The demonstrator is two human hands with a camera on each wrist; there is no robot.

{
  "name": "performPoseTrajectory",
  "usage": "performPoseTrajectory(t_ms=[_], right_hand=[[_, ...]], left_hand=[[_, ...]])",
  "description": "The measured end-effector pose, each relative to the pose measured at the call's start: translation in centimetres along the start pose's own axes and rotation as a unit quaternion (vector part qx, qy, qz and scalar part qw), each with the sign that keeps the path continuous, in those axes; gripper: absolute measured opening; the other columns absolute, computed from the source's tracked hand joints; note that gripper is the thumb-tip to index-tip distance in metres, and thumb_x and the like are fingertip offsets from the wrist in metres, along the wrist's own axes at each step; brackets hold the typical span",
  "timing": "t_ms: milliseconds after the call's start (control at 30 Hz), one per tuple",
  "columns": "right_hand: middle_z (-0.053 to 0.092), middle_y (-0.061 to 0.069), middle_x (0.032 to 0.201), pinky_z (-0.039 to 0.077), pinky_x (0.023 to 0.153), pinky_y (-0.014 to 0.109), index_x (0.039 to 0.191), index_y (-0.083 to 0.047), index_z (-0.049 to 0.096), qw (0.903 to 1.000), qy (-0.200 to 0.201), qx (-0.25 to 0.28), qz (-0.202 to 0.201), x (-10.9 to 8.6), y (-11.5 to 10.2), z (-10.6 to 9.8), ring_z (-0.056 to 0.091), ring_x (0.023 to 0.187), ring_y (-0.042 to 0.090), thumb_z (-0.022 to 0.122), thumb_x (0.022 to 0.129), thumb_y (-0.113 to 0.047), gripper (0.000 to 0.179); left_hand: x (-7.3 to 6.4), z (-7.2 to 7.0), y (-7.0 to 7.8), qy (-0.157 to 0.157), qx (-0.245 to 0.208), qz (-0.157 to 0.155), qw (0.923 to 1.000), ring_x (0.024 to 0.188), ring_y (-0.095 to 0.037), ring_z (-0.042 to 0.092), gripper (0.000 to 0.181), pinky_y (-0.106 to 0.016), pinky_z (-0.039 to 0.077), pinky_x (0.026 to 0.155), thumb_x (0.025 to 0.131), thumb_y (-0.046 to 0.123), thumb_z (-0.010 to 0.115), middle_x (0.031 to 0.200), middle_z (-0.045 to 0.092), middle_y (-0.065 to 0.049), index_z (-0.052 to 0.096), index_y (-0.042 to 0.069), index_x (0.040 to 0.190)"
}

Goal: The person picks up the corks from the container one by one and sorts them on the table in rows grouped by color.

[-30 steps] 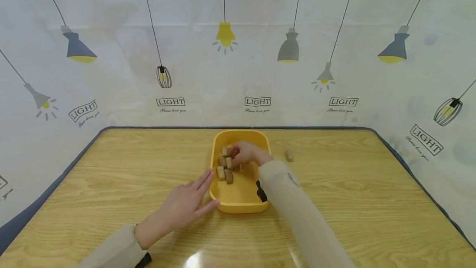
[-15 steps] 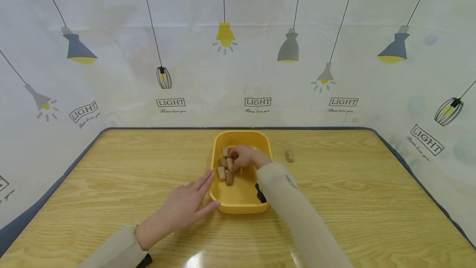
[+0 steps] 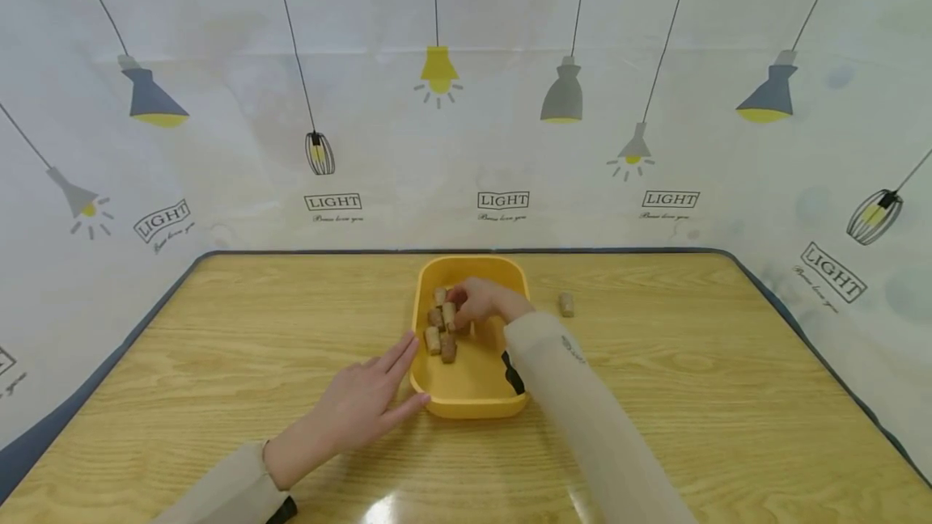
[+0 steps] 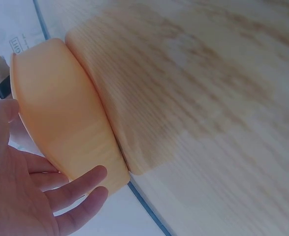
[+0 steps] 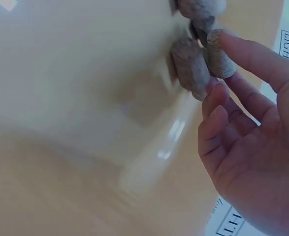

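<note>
Several wine corks, light and brown, lie bunched along the left side of a yellow plastic bin (image 3: 469, 407) in the head view. My right hand (image 3: 484, 302) reaches into the bin and pinches a pale cork (image 5: 220, 58) between thumb and fingers. Beside it, a browner cork (image 5: 191, 64) is close to the fingertips in the right wrist view. My left hand (image 3: 357, 403) lies against the bin's left side with fingers extended, the thumb at the near left corner. From the left wrist, the bin's outer wall (image 4: 60, 108) hides the corks.
One loose cork (image 3: 566, 304) lies on the wooden table (image 3: 692, 395), right of the bin. A patterned backdrop (image 3: 393, 120) rises behind the table's far edge. A black strap (image 3: 513, 374) shows beneath my right sleeve, over the bin's right rim.
My right hand has shifted only slightly among the corks, and the pale cork at its fingertips has moved a little with it. The left hand and the bin stay put.
</note>
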State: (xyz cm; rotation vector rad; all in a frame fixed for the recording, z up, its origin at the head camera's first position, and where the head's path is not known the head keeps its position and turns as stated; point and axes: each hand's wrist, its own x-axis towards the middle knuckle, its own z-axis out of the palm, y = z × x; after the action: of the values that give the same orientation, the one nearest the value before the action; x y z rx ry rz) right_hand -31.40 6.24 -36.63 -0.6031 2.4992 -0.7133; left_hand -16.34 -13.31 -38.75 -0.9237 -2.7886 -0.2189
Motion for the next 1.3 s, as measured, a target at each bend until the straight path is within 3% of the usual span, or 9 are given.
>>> performPoseTrajectory(t_ms=[133,400,700,1000,1300], right_hand=[[0.056,0.005,0.097,0.044,0.070,0.026,0.117,-0.003,0.054,0.9999,0.011,0.003,0.001,-0.3,-0.4,-0.9,0.051,0.083,0.017,0.067,0.075,-0.007,0.044],[0.055,0.006,0.098,0.045,0.063,0.026,0.115,-0.005,0.054,0.9993,0.021,-0.024,-0.018,-0.8,-1.2,-3.2,0.052,0.078,0.016,0.068,0.077,-0.015,0.042],[0.055,0.004,0.101,0.044,0.069,0.027,0.114,-0.007,0.056,0.9980,0.026,-0.049,-0.032,-1.8,-1.5,-4.7,0.051,0.085,0.017,0.068,0.077,-0.016,0.040],[0.056,0.004,0.104,0.040,0.081,0.031,0.115,-0.007,0.055,0.9947,0.037,-0.076,-0.059,-3.0,-0.4,-5.5,0.049,0.098,0.018,0.068,0.077,-0.024,0.044],[0.056,0.008,0.104,0.037,0.085,0.036,0.113,-0.003,0.055,0.9938,0.048,-0.056,-0.083,-4.9,1.6,-6.2,0.048,0.101,0.026,0.068,0.078,-0.020,0.041]], left_hand=[[0.0,0.0,0.0,0.004,0.001,0.004,1.0000,0.095,-0.027,0.057,0.070,-0.033,0.046,0.056,0.089,0.053,0.038,0.137,0.032,-0.012,0.031,0.002,0.136],[0.0,0.0,0.0,0.000,0.001,-0.002,1.0000,0.097,-0.028,0.056,0.070,-0.037,0.047,0.064,0.089,0.053,0.037,0.138,0.030,-0.012,0.030,0.002,0.136],[0.1,0.0,0.1,-0.006,0.000,-0.005,1.0000,0.099,-0.028,0.055,0.070,-0.037,0.047,0.065,0.089,0.053,0.036,0.138,0.030,-0.013,0.030,0.001,0.136],[0.0,0.0,0.1,-0.009,-0.003,-0.007,0.9999,0.100,-0.027,0.055,0.071,-0.037,0.047,0.065,0.089,0.054,0.035,0.138,0.030,-0.012,0.030,0.002,0.137],[0.1,0.1,0.0,-0.008,-0.005,-0.002,1.0000,0.097,-0.028,0.056,0.071,-0.037,0.047,0.063,0.089,0.054,0.034,0.139,0.029,-0.012,0.029,0.002,0.137]])
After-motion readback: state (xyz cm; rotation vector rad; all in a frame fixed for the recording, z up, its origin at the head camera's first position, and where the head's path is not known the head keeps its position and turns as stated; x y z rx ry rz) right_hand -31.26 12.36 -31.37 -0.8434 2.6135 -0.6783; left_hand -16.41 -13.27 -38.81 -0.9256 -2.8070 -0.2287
